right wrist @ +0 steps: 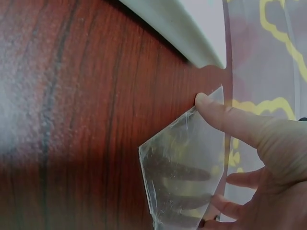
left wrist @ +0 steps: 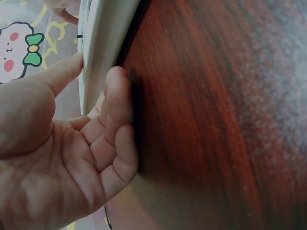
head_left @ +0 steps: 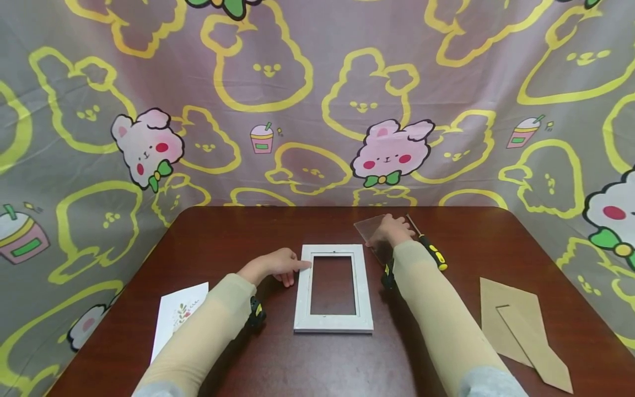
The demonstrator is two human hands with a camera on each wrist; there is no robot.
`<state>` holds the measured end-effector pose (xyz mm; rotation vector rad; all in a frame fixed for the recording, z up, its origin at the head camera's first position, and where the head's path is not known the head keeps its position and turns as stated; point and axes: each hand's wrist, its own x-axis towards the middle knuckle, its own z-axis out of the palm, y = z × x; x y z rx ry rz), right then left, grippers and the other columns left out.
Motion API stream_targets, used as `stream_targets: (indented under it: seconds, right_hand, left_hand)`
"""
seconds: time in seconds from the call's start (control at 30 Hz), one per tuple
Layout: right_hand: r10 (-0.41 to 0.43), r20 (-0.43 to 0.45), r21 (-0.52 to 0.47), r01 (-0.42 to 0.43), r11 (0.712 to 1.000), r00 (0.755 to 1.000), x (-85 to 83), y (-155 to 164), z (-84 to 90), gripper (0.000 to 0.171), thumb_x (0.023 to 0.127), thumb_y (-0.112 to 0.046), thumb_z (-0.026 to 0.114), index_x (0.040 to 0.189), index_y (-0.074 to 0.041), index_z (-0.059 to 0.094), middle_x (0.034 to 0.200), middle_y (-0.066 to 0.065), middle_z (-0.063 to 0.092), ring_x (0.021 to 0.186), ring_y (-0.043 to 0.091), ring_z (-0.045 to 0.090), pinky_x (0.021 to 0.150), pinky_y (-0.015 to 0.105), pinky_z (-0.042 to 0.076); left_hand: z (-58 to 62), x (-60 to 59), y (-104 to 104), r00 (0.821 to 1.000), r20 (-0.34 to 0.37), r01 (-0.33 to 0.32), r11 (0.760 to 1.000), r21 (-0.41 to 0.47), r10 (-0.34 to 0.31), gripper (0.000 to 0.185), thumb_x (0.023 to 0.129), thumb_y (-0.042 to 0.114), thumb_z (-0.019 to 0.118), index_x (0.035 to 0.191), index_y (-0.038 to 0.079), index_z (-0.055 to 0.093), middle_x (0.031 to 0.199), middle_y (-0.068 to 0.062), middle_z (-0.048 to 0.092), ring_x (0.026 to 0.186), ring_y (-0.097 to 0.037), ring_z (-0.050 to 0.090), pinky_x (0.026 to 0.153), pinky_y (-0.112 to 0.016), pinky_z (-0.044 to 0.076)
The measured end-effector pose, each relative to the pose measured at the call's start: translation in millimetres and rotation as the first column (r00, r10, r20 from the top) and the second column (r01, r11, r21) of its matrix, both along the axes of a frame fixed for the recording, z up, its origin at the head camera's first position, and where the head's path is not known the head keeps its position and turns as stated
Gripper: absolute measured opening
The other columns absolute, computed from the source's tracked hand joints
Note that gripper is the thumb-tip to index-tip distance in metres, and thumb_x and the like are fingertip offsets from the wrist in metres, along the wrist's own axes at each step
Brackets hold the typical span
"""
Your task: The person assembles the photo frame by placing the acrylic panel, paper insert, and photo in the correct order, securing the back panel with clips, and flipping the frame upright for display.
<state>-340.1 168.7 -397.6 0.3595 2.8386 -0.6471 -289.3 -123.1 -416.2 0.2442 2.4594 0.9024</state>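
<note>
A white picture frame (head_left: 303, 295) lies on the brown table, its opening showing the wood beneath. At its left side, my left hand (head_left: 279, 265) holds the edge; in the left wrist view the thumb lies on the frame's face and curled fingers sit against its outer side. Beyond the frame's upper right corner, my right hand (head_left: 392, 229) grips a clear sheet (right wrist: 175, 153) by its edges, thumb on one side and fingers on the other. The sheet is tilted in the right wrist view, and the hand hides part of it in the head view.
A screwdriver (head_left: 434, 253) with a black and yellow handle lies right of my right hand. Farther right is a brown backing board (head_left: 501, 298) with a stand strip (head_left: 538, 353). A white card with a flower print (head_left: 182, 313) lies left, partly behind my left arm.
</note>
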Motion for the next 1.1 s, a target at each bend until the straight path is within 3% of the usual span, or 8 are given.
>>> stream_targets:
  seconds: [0.3, 0.67, 1.1]
  right_hand:
    - [-0.007, 0.011, 0.020, 0.007, 1.000, 1.000, 1.6, 7.0, 4.2, 0.094, 0.067, -0.038, 0.085, 0.132, 0.011, 0.036, 0.125, 0.037, 0.034, 0.122, 0.053, 0.027, 0.100, 0.068, 0.023]
    - [-0.017, 0.008, 0.038, 0.017, 0.999, 1.000, 0.9, 14.0, 8.2, 0.084, 0.070, -0.040, 0.082, 0.125, 0.011, 0.044, 0.112, 0.031, 0.042, 0.111, 0.046, 0.036, 0.094, 0.062, 0.034]
    - [-0.042, 0.053, -0.013, 0.042, 0.999, 0.998, -1.9, 24.2, 12.6, 0.085, 0.073, -0.039, 0.081, 0.129, 0.012, 0.042, 0.119, 0.034, 0.037, 0.117, 0.047, 0.031, 0.096, 0.061, 0.033]
  left_hand:
    - [-2.0, 2.0, 0.3, 1.000, 0.008, -0.006, 1.000, 0.015, 0.005, 0.042, 0.095, 0.041, 0.060, 0.081, 0.002, 0.059, 0.055, -0.005, 0.058, 0.048, -0.014, 0.057, 0.051, -0.027, 0.045]
    - [-1.7, 2.1, 0.8, 1.000, -0.005, -0.001, 1.000, 0.007, 0.001, 0.044, 0.095, 0.042, 0.060, 0.077, 0.002, 0.058, 0.053, -0.004, 0.058, 0.047, -0.013, 0.057, 0.050, -0.026, 0.043]
    - [-1.2, 2.6, 1.0, 1.000, -0.009, -0.011, 1.000, -0.004, 0.011, 0.044, 0.095, 0.042, 0.060, 0.074, 0.004, 0.058, 0.054, -0.005, 0.058, 0.047, -0.014, 0.057, 0.050, -0.027, 0.043]
